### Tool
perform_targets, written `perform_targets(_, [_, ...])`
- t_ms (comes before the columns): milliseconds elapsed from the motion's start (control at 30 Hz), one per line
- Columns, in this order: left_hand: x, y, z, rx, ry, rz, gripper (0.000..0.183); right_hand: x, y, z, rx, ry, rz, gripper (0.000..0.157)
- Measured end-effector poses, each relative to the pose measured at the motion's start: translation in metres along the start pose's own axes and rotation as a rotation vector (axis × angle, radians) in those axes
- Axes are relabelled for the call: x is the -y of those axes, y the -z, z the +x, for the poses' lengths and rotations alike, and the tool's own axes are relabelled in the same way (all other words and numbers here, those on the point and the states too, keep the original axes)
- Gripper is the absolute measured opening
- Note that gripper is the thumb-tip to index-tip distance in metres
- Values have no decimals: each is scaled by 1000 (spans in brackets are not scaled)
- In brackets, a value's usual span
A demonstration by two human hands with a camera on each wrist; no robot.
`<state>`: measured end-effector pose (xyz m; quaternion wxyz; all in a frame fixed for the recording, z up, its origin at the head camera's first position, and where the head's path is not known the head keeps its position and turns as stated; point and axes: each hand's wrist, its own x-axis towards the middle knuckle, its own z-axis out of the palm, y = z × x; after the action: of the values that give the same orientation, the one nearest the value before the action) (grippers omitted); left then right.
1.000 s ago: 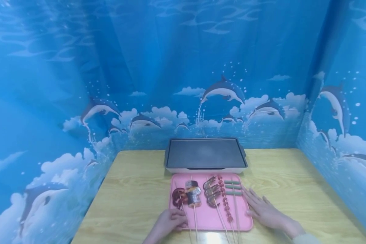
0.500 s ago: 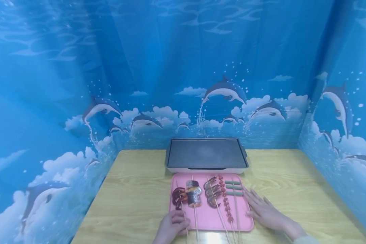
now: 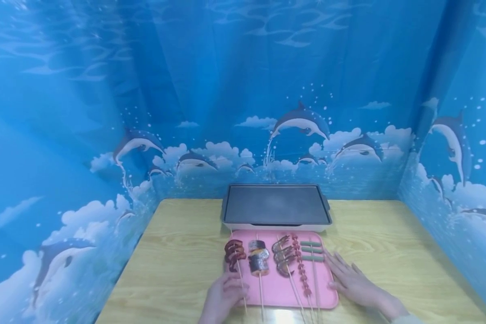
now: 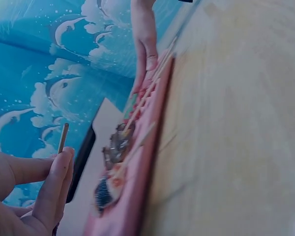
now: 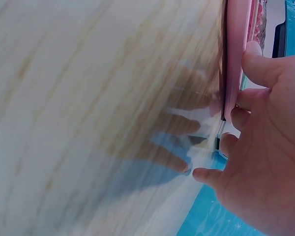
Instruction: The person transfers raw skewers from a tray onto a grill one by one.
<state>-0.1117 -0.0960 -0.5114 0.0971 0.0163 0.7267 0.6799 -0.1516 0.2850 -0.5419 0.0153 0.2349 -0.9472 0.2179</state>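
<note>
My left hand pinches the wooden stick of a skewer of glossy red-brown pieces, at the tray's left side. In the left wrist view, thumb and fingers close on that stick; its food is out of that view. The pink tray also bears a fish-chunk skewer, a shrimp skewer, a skewer of small red pieces and a skewer of green pieces. Fingers extended, my right hand touches the tray's right edge; the right wrist view shows its thumb against the rim.
Behind the tray stands a flat dark griddle with a light base. Both are on a wood-grain table. Blue dolphin-print curtains enclose the table at the back and sides.
The red-brown skewer has shifted left and away from me in my left hand, and its food now overlaps the tray's left edge. My right hand stays at the tray's right edge.
</note>
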Motion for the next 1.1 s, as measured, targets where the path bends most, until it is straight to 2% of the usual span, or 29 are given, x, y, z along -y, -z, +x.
perform_targets(100, [-11, 4, 4, 0, -19, 20, 54, -3, -3, -1, -8, 12, 34, 61])
perform_targets(200, [-23, 8, 14, -12, -36, 36, 52, -7, -5, 0, 21, -19, 59, 62])
perform_targets(300, [-32, 12, 28, -28, -55, 35, 52, -5, -3, 0, 34, -48, 43, 63])
perform_targets(400, [-39, 18, 44, -41, -65, 48, 52, -2, -1, -2, 7, -17, 46, 62])
perform_targets(467, [-41, 22, 56, -48, -76, 65, 51, 1, 1, -3, -17, 18, 49, 60])
perform_targets(667, [-46, 30, 90, -76, -87, 97, 44, 3, 0, -2, -3, -6, 64, 61])
perform_targets(800, [-48, 31, 112, -117, -66, 140, 40, 1, -3, -2, -23, 15, 62, 60])
perform_targets(1000, [-44, 29, 138, -166, -12, 177, 39, 3, -1, -3, -44, 22, 11, 60])
perform_targets(1100, [-42, 29, 147, -165, -43, 209, 38, 5, 0, -2, -31, 6, -3, 61])
